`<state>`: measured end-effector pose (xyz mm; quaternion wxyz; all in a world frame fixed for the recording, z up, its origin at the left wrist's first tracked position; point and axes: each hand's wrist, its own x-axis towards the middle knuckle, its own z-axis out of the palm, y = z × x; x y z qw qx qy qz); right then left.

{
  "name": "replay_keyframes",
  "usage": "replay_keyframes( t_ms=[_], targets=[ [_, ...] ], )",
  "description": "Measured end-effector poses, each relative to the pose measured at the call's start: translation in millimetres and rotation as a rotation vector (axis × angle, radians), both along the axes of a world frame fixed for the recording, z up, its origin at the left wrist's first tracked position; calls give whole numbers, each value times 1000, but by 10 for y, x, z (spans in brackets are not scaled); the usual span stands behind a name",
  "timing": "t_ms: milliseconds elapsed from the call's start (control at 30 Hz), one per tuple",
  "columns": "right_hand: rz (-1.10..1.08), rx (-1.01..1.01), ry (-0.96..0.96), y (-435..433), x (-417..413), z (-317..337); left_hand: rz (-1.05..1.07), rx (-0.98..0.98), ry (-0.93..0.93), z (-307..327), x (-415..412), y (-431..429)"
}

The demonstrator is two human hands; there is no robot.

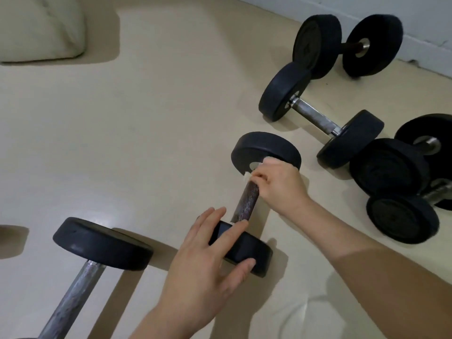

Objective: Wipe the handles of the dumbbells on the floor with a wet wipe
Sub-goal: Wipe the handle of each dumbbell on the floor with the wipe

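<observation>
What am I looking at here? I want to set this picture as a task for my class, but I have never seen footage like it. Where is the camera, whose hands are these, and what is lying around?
There is no machine here. A person wears one wide-angle camera on the head, and it looks down at their own bare hands. This single picture is that view. Everything lies on a pale floor. The left hand rests on the near weight of the middle dumbbell, with its fingers fairly straight, apparently steadying it. The right hand pinches a white wet wipe against the far end of the dark handle. At lower left lies another dumbbell. There are more dumbbells at right, and a pale cushion-like thing at upper left.
</observation>
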<state>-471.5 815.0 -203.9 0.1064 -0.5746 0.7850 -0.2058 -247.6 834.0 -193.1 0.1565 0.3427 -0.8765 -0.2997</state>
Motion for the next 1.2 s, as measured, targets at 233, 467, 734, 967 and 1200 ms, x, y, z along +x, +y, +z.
replay_keyframes(
  t_ms=[233,467,734,967,1200],
  targets=[
    [183,75,-73,108,59,40,77,70,77,19,-26,52],
    [66,49,-427,524,312,14,127,153,164,31,-61,99],
    [-174,-184,-272,445,85,-121,159,127,150,37,-129,124],
    [-181,-215,-285,364,-116,-146,171,139,130,55,-109,111],
    [-72,-87,-404,506,227,-140,238,163,47,151,4,-11]
  ],
)
